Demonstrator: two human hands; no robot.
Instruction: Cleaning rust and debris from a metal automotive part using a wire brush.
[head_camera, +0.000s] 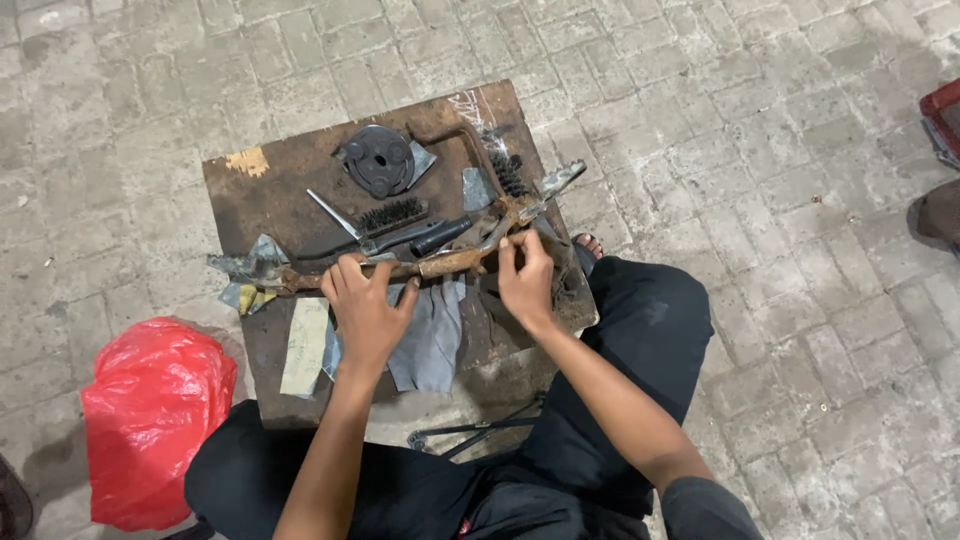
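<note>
Head view: both our hands, left (366, 305) and right (525, 280), grip the long rusty metal bar (440, 265) beside the black wire brush (392, 215); rust remains.

red plastic bag (150, 420) | on paving, left of board | bulging, crumpled, glossy | no labels, signs, screens

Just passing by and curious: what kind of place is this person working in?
Probably an outdoor or street-side repair spot: a stained wooden board on brick paving, wire brushes, and a rusty metal part held in both hands.
</note>
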